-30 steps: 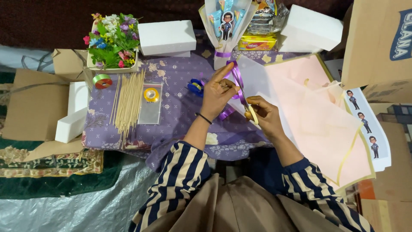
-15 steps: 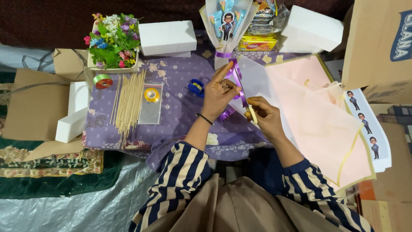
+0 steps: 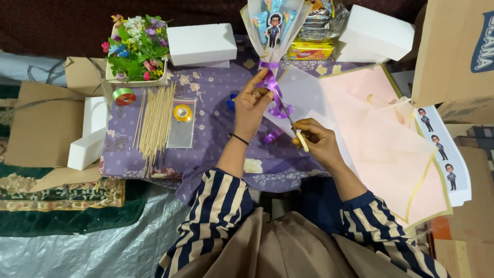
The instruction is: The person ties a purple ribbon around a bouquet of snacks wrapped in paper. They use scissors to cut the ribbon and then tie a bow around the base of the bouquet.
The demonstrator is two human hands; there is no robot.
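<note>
Pinching purple ribbon [image 3: 272, 90], scissors [image 3: 293, 126] alongside.

Low table [image 3: 128, 154] w/ purple floral cloth, centre; green rug [image 3: 62, 206] & silver sheet [image 3: 103, 252] lower left; dark wall [image 3: 51, 25] up top.

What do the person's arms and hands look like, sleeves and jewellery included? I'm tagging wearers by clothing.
Both arms wear long sleeves striped navy and cream, pushed up short of the wrists. The left hand has a thin dark band at its wrist and a ring on one finger. The right hand is bare, with no band visible.
</note>
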